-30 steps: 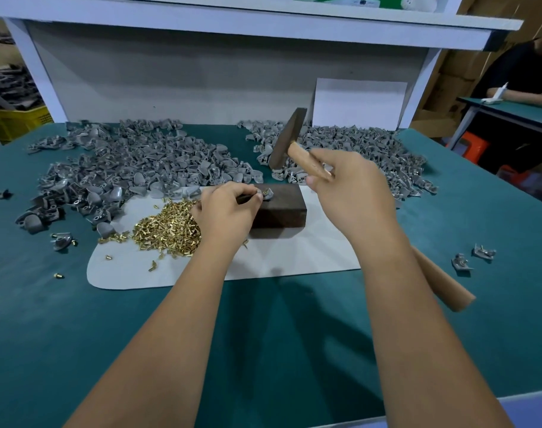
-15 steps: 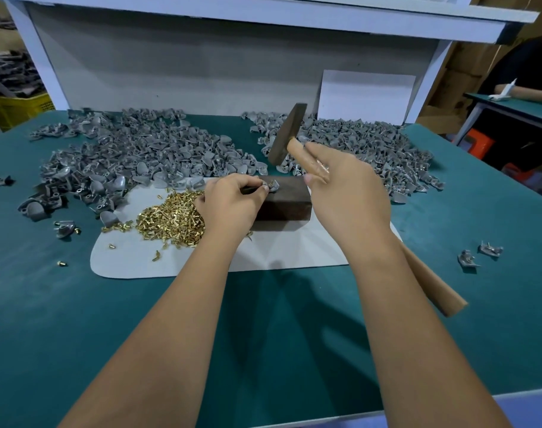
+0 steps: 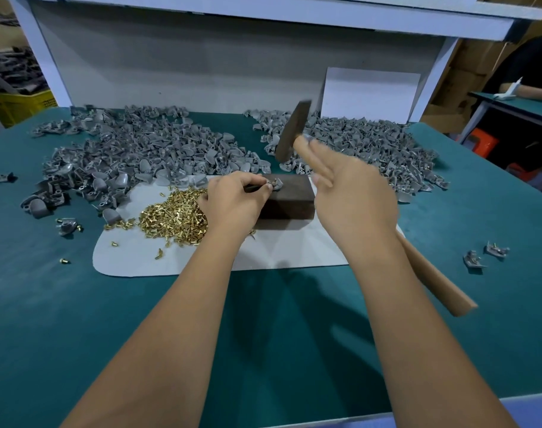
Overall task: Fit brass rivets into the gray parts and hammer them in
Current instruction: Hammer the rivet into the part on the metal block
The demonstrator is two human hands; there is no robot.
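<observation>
Head view, frame centre: left hand (image 3: 232,205) pinched gray part (image 3: 276,184) with brass rivet (image 3: 274,181) on dark block (image 3: 286,197); right hand (image 3: 353,196) gripped hammer (image 3: 291,135), raised higher than a second earlier, blurred; strike judged imminent; rivet pile (image 3: 174,216) lower left.

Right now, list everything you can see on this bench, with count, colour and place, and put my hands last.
Gray metal parts: two big heaps, left heap and right heap, far half of the table.
Loose gray parts: two, right edge.
Brass rivets: one gold pile, on the mat, left of the block.
Pale gray mat: one, table centre.
Dark brown block: one, on the mat.
Teal table: one.
White card: one, against the back wall.
Wooden-handled hammer: one, raised over the block.
Left hand: pinches a gray part with rivet on the block.
Right hand: holds the hammer.
</observation>
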